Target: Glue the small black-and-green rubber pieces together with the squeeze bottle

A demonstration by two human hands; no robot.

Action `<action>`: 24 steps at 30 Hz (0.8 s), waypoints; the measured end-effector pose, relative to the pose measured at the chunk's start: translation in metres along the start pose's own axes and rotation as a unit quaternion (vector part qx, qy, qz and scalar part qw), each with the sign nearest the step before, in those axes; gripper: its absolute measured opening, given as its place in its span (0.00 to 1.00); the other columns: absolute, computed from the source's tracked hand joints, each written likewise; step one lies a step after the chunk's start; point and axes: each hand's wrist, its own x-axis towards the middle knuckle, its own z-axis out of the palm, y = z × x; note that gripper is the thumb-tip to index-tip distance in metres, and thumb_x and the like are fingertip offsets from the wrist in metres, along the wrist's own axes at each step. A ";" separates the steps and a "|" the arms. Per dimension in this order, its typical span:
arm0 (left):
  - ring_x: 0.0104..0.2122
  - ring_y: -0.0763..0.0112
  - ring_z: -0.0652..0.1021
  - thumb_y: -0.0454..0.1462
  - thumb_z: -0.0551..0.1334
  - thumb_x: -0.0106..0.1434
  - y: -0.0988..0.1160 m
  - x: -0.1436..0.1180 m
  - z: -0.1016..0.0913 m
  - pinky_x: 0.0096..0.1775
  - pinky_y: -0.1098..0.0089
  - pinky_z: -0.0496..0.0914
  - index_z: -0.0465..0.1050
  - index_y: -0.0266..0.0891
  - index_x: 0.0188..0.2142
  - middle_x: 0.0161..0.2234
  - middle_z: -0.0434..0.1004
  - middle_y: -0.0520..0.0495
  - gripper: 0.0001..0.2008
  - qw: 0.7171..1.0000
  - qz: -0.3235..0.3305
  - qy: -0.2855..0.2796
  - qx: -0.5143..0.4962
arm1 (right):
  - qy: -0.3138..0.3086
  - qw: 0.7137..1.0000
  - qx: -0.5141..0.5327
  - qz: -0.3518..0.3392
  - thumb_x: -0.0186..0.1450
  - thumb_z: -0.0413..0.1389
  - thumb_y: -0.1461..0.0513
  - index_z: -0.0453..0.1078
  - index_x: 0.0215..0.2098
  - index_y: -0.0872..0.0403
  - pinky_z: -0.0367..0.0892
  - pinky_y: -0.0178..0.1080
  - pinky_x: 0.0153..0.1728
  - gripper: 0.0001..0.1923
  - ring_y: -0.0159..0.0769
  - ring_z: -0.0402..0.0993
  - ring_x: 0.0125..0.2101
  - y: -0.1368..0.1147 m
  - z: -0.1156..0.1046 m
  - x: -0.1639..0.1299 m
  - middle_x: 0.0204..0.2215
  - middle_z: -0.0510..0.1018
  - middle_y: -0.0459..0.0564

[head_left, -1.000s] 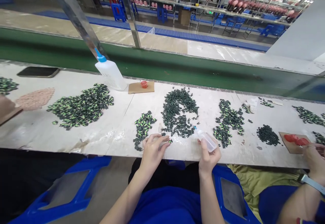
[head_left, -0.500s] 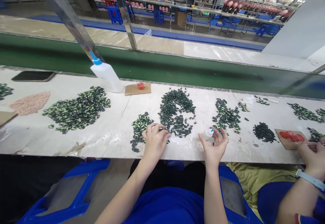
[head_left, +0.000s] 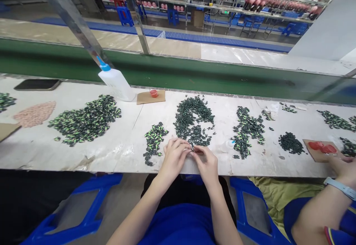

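My left hand (head_left: 174, 156) and my right hand (head_left: 207, 163) meet at the fingertips near the table's front edge. Between them they pinch a tiny dark piece (head_left: 192, 148), mostly covered by the fingers. Just beyond lies a heap of small dark green pieces (head_left: 191, 109). Left of my left hand is a smaller pile of black and bright green pieces (head_left: 154, 135). A small white bottle with a blue tip (head_left: 226, 146) is on the table to the right of my right hand, beside another black and green pile (head_left: 246, 126).
A large white bottle with a blue nozzle (head_left: 118, 83) leans at the back left, near a red cup (head_left: 153, 93) on cardboard (head_left: 143, 98). Farther left are a big black-green pile (head_left: 86, 121), pinkish pieces (head_left: 36, 113) and a phone (head_left: 37, 84). A co-worker's hand (head_left: 345, 169) works at right.
My right hand has let go of the small white bottle, leaving it on the table, and moved left to meet my left hand. My left hand has shifted slightly right.
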 end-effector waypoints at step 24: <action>0.38 0.64 0.76 0.34 0.56 0.63 -0.011 -0.016 -0.001 0.43 0.63 0.66 0.74 0.43 0.36 0.35 0.79 0.48 0.08 0.996 -0.029 -0.020 -0.087 | -0.008 0.965 0.178 0.194 0.55 0.62 0.56 0.74 0.27 0.55 0.75 0.38 0.29 0.10 0.37 0.79 0.26 -0.001 0.010 0.000 0.25 0.81 0.49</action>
